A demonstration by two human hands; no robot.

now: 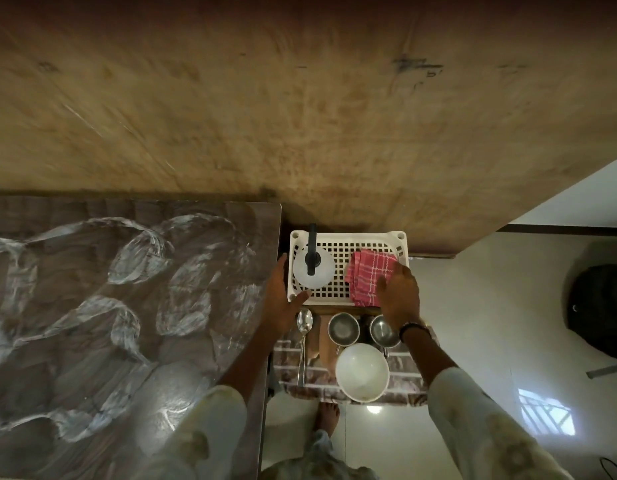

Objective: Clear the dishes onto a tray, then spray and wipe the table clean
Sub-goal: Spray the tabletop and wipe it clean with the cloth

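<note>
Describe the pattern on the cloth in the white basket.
Red with white checks, seen in the head view: cloth.

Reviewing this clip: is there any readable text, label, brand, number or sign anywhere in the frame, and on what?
None can be read.
Wall: dark scribbled marks near the upper right, too blurred to read as letters.
Spray bottle in the white basket: no label visible from above.
Red checked cloth, steel cups, white bowl, spoon: no markings visible.
</note>
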